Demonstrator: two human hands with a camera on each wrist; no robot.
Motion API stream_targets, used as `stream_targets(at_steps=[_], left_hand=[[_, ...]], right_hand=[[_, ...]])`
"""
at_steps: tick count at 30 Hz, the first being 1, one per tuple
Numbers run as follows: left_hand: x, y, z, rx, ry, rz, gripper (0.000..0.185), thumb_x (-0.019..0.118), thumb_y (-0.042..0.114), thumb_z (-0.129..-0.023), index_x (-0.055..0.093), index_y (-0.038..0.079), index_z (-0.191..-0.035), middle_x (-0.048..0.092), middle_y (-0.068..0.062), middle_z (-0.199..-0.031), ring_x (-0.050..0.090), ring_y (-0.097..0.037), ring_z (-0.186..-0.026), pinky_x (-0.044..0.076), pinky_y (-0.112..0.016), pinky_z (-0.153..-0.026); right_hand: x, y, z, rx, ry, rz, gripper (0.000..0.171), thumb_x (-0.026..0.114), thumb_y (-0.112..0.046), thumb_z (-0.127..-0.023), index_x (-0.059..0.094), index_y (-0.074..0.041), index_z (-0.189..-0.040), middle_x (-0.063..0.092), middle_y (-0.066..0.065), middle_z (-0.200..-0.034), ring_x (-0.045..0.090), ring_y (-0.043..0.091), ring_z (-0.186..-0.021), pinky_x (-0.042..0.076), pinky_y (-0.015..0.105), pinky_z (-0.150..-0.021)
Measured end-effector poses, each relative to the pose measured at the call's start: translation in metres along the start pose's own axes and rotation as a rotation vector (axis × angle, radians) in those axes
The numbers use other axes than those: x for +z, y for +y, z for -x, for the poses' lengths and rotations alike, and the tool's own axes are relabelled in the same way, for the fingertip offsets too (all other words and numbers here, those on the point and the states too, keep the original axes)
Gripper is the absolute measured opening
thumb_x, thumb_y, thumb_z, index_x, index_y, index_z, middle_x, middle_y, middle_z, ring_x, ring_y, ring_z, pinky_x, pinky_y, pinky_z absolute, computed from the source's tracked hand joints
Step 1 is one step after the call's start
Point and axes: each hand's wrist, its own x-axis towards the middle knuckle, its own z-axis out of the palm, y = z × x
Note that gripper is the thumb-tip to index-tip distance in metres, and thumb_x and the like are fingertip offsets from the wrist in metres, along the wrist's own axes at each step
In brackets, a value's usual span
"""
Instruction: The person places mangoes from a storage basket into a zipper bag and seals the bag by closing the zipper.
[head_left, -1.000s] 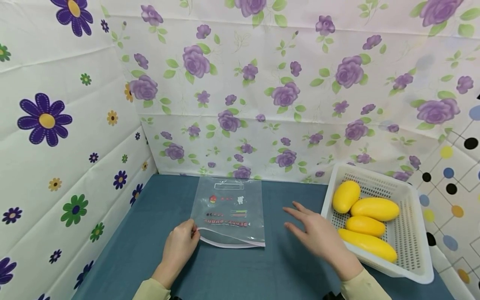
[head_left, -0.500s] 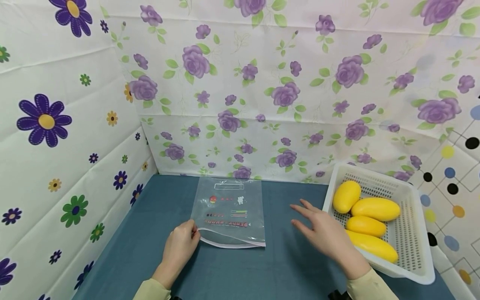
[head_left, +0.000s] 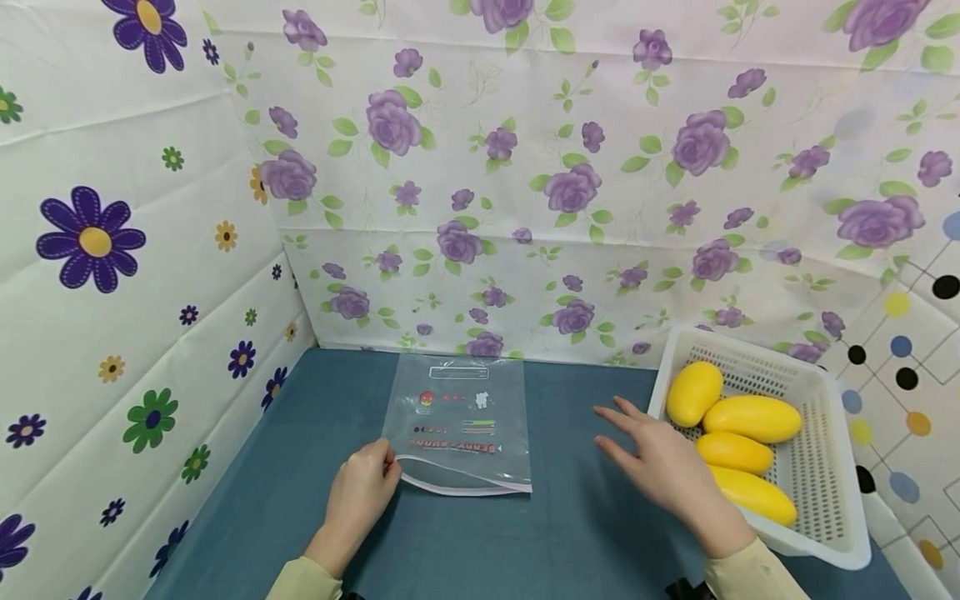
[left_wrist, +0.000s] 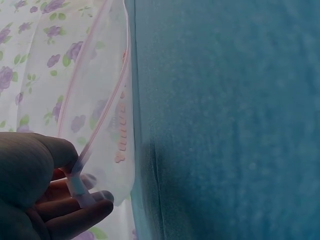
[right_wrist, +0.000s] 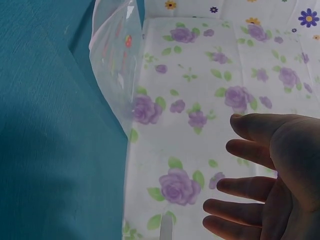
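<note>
A clear zip bag [head_left: 457,425] printed with small red and green marks lies flat on the blue desk [head_left: 480,542], its near-left corner pinched by the left hand [head_left: 362,487], while the right hand [head_left: 660,467] hovers spread and empty beside it.

Head view: looks forward and down from above the teal table [head_left: 480,533], taking in both hands, the bag [head_left: 457,425], the basket [head_left: 821,467] at right and the flowered walls behind. Left wrist view: very close, from beside the left hand [left_wrist: 35,195], facing along the table [left_wrist: 230,120] past the bag's [left_wrist: 107,115] open edge toward the back wall. Right wrist view: close, from under the right hand [right_wrist: 280,180], facing across the table [right_wrist: 55,140] to the bag [right_wrist: 115,55] and wall. All three views share the bag, the table and the purple-flowered wall.
</note>
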Motion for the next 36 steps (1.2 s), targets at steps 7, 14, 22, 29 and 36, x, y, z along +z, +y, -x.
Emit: stream_targets(at_steps=[7,14,22,29,36], left_hand=[[0.001,-0.001,0.002,0.024,0.03,0.0,0.036,0.082,-0.004,-0.085,0.053,0.014,-0.076,0.047,0.004,-0.066,0.043,-0.009,-0.053,0.039,-0.03,-0.05],[0.001,-0.002,0.002,0.043,0.058,-0.002,0.036,0.083,-0.005,-0.084,0.053,0.014,-0.076,0.047,0.004,-0.066,0.042,-0.008,-0.053,0.038,-0.029,-0.049],[0.0,-0.002,0.002,0.049,0.062,-0.003,0.035,0.083,-0.005,-0.084,0.054,0.014,-0.076,0.049,0.004,-0.066,0.043,-0.007,-0.053,0.039,-0.029,-0.049],[-0.002,0.001,0.001,0.025,0.03,-0.009,0.036,0.082,-0.005,-0.085,0.053,0.015,-0.075,0.047,0.005,-0.066,0.043,-0.008,-0.053,0.038,-0.029,-0.049],[-0.004,0.003,0.0,0.001,-0.002,-0.017,0.037,0.081,-0.005,-0.086,0.052,0.015,-0.075,0.046,0.005,-0.065,0.042,-0.008,-0.053,0.038,-0.029,-0.049]], right_hand=[[-0.005,0.006,0.003,0.021,-0.006,-0.01,0.055,0.068,-0.048,-0.105,0.063,-0.018,-0.151,0.05,0.025,-0.159,0.061,0.007,-0.061,0.046,0.03,-0.054],[-0.01,0.015,0.007,0.058,-0.007,0.004,0.056,0.067,-0.049,-0.105,0.064,-0.016,-0.15,0.05,0.025,-0.159,0.076,0.028,-0.096,0.053,0.034,-0.063],[-0.013,0.028,0.014,0.089,-0.008,0.032,0.06,0.063,-0.055,-0.105,0.063,-0.017,-0.151,0.049,0.024,-0.159,0.074,0.032,-0.103,0.057,0.041,-0.071],[-0.019,0.041,0.021,0.132,-0.019,0.025,0.067,0.056,-0.063,-0.106,0.059,-0.017,-0.154,0.047,0.027,-0.16,0.068,0.044,-0.119,0.056,0.06,-0.089],[-0.024,0.053,0.027,0.173,-0.022,0.037,0.06,0.065,-0.05,-0.106,0.06,-0.014,-0.154,0.048,0.029,-0.158,0.064,0.049,-0.125,0.053,0.064,-0.091]])
